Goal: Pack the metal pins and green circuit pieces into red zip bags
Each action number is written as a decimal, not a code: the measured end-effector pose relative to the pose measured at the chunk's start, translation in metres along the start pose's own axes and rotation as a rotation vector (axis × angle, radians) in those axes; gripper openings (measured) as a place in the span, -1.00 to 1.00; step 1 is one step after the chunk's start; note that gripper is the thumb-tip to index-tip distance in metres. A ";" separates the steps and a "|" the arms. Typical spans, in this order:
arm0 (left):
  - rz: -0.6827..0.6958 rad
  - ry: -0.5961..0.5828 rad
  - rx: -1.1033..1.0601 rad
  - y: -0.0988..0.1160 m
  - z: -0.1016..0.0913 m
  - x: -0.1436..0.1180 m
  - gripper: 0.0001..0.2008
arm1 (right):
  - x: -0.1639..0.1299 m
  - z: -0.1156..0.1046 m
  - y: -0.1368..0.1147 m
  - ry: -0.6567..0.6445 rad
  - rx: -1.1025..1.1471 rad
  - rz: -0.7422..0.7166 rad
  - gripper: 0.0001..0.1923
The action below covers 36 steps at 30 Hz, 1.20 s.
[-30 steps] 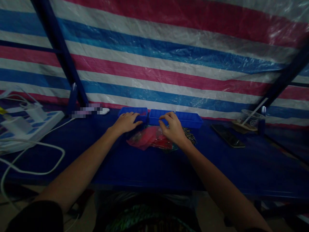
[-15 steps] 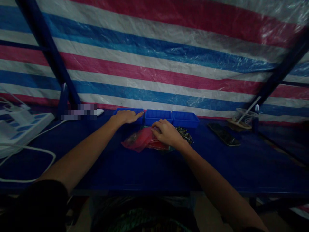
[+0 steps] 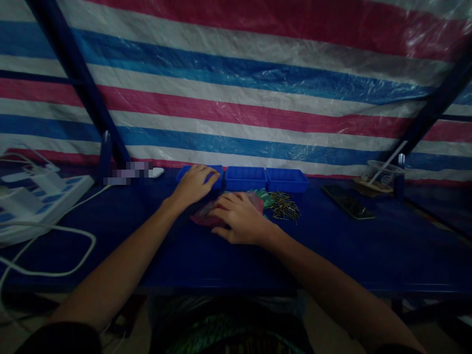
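worktop (image 3: 368,246) dark blue | centre: three blue trays (image 3: 245,178), red bags (image 3: 206,214), nails (image 3: 283,205) | right: phone (image 3: 348,201), cup (image 3: 381,174) | left: power strip (image 3: 40,196)

Both bare forearms reaching forward, converging toward centre. Left hand (image 3: 193,184) lying palm down, fingers extended and loosely spread, wrist straight. Right hand (image 3: 239,219) resting palm down nearer body, fingers angling leftward, knuckles slightly arched, wrist bending inward. Hands staying just apart.
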State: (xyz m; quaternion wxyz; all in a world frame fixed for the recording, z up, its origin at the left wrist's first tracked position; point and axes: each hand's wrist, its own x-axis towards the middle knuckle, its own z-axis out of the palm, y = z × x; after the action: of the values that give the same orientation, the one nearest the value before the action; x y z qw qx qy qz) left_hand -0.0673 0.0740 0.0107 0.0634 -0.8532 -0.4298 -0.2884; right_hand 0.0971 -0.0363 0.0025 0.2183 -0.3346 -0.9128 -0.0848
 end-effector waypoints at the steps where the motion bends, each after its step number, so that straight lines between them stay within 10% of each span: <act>1: 0.013 0.004 -0.117 0.002 -0.003 -0.001 -0.60 | 0.002 0.003 0.000 0.015 -0.007 0.023 -0.77; 6: 0.067 -0.138 -0.692 0.012 -0.015 -0.008 -0.59 | 0.003 0.003 0.026 0.363 0.165 0.298 -0.84; 11: 0.066 -0.263 -0.770 0.014 -0.011 -0.010 -0.74 | -0.001 -0.002 0.051 0.638 0.383 0.512 -0.86; 22: -0.139 0.008 -0.981 0.014 0.005 -0.005 -0.79 | 0.002 0.013 0.059 0.488 0.869 0.673 -0.84; 26: -0.268 0.033 -0.964 0.018 0.010 -0.006 -0.74 | 0.002 0.008 0.062 0.615 0.885 0.765 -0.85; 30: -0.478 -0.018 -0.840 0.021 0.014 -0.008 -0.64 | 0.000 0.004 0.062 0.756 0.754 0.695 -0.88; 36: -0.474 -0.261 -1.257 0.029 0.011 -0.007 -0.31 | -0.003 0.003 0.055 0.650 0.538 0.353 -0.90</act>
State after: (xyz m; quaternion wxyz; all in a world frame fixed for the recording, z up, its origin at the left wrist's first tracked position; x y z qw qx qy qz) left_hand -0.0435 0.0550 0.0020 -0.5611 -0.6388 -0.3601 -0.3840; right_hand 0.1339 0.0048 -0.0015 0.5838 -0.3726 -0.7153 0.0931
